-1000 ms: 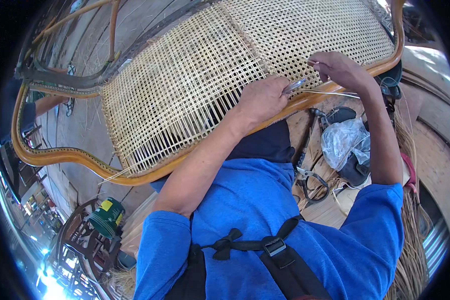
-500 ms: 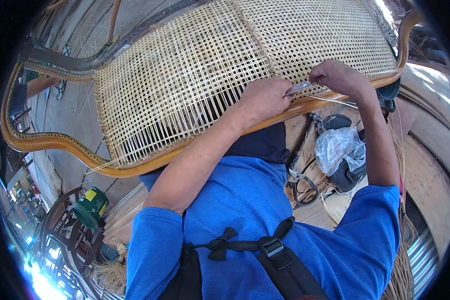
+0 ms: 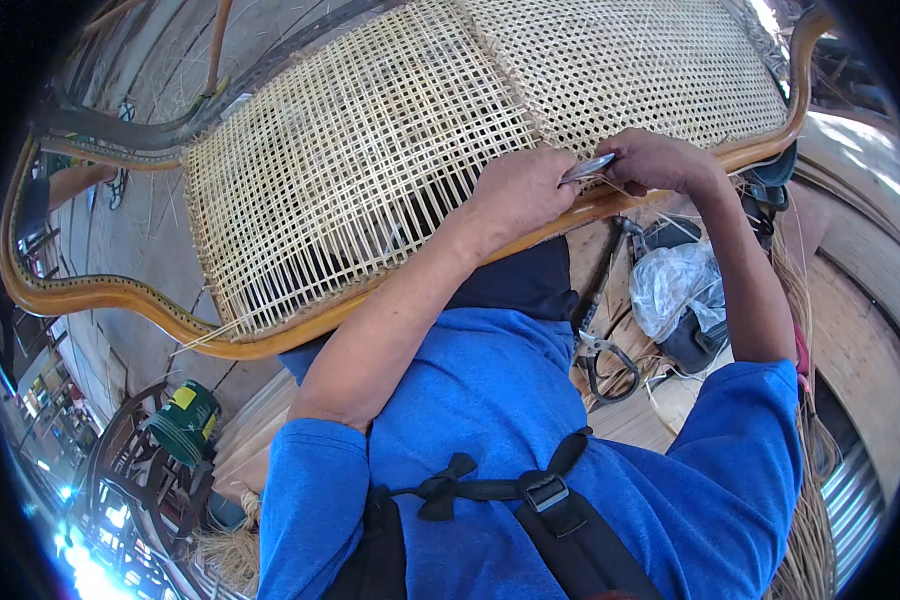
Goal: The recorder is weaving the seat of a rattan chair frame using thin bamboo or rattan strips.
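A cane-woven panel in a curved, varnished wooden frame lies across in front of me. Its left section is loosely woven, with long open gaps near the close rail; the right section has a tight pattern of small holes. At that rail, my left hand is closed around a shiny, flat metal tool that points right. My right hand is just beside it, fingers bent and pinched close to the tool's far end. What those fingers hold is hidden.
Below the rail on the right are black-handled shears and a clear plastic bag. Long cane strands hang at lower right. A green bucket stands at lower left. Another person's arm shows at far left.
My right hand has moved slightly left and down, closer to my left hand. The metal tool is tilted more steeply. The pale strands that trailed right below my right hand no longer show there.
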`<action>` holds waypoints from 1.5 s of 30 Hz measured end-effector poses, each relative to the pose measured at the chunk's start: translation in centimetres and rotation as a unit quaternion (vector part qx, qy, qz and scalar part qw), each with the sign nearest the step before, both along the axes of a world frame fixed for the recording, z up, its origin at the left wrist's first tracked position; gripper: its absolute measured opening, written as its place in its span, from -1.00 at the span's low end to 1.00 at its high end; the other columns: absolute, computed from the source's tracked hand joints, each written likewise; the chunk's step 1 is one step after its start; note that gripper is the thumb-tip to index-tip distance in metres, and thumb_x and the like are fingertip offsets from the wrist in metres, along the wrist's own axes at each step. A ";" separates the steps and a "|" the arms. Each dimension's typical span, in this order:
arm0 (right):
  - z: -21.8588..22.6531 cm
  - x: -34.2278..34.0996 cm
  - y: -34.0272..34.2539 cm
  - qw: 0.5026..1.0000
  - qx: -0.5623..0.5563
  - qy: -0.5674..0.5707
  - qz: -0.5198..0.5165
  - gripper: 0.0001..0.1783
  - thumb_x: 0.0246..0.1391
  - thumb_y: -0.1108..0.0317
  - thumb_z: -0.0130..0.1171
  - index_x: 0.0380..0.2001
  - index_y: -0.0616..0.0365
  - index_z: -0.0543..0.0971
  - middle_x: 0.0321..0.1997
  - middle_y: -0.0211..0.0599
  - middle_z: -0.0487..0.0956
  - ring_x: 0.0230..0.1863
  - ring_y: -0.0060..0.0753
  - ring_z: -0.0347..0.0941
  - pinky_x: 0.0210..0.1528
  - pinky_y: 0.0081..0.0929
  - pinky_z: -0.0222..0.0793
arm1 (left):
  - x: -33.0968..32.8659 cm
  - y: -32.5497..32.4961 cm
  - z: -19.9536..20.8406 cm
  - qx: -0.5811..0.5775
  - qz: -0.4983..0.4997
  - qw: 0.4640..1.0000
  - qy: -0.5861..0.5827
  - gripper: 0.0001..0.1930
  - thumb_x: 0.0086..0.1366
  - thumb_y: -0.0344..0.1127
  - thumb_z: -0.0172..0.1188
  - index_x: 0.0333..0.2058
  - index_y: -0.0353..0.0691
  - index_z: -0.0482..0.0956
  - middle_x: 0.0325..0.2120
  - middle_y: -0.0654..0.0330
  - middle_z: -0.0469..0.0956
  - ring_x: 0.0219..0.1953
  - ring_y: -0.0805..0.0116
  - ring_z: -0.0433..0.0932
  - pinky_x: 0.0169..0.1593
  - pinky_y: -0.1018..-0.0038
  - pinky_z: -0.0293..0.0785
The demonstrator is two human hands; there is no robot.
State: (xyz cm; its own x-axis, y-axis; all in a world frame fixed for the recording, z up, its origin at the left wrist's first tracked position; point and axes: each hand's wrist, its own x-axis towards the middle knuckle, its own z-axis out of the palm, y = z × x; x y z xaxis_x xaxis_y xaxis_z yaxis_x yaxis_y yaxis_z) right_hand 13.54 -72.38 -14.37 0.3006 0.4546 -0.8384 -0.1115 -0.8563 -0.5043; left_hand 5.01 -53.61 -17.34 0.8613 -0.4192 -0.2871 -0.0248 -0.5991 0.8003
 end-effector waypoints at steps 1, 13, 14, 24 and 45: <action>0.0 -0.2 -0.1 1.000 -0.001 0.000 -0.004 -0.84 -0.09 0.48 0.03 -0.39 0.29 0.52 -0.69 -0.42 0.38 -0.66 -0.57 0.30 -0.59 -0.55 0.22 | -0.1 -0.1 -0.1 -0.002 0.007 1.000 -0.004 -0.77 0.13 -0.16 0.09 -0.35 -0.19 0.52 -0.49 0.01 0.52 -0.39 0.01 0.52 -0.31 0.22 0.41; 0.0 0.2 -2.4 0.995 0.073 -0.070 -0.019 -0.76 -0.05 0.39 0.09 -0.29 0.25 0.59 -0.56 -0.43 0.53 -0.56 -0.57 0.36 -0.49 -0.52 0.32 | -1.2 3.9 2.9 0.049 0.076 0.996 -0.017 -0.78 0.15 -0.21 0.13 -0.44 -0.27 0.53 -0.63 0.09 0.45 -0.60 0.29 0.42 -0.47 0.40 0.32; -0.3 0.3 -2.9 0.995 0.066 -0.068 -0.022 -0.75 -0.04 0.36 0.09 -0.30 0.25 0.59 -0.55 -0.41 0.53 -0.54 -0.56 0.38 -0.46 -0.52 0.33 | -1.6 4.1 2.8 0.036 0.107 0.994 0.009 -0.79 0.16 -0.23 0.14 -0.45 -0.28 0.53 -0.65 0.16 0.43 -0.60 0.39 0.38 -0.47 0.45 0.30; 3.9 0.2 0.1 0.985 0.073 -0.158 0.016 -0.65 -0.13 0.29 0.19 -0.23 0.23 0.54 -0.39 -0.27 0.57 -0.35 -0.43 0.46 -0.26 -0.48 0.37 | -1.5 -1.9 6.3 -0.223 0.185 0.957 0.022 -0.75 0.25 -0.23 0.07 -0.32 -0.33 0.55 -0.65 0.29 0.42 -0.54 0.62 0.35 -0.46 0.56 0.32; -3.2 0.2 -3.8 0.971 0.107 -0.138 -0.162 -0.83 0.00 0.36 0.10 -0.36 0.24 0.48 -0.44 -0.49 0.42 -0.42 -0.67 0.32 -0.39 -0.67 0.26 | -34.7 43.5 2.6 0.512 0.415 0.749 -0.070 -0.47 0.29 -0.31 -0.14 0.22 -0.28 0.11 0.13 -0.10 0.26 -0.09 0.06 0.45 -0.07 0.30 0.35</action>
State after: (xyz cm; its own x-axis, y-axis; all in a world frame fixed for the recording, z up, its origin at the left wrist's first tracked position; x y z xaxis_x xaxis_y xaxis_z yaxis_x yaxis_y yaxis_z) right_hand 13.73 -76.15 -17.61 0.6577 0.4534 -0.6016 -0.1928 -0.6707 -0.7162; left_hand -29.68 -10.08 -14.74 0.7556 0.6545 0.0252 0.6546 -0.7532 -0.0648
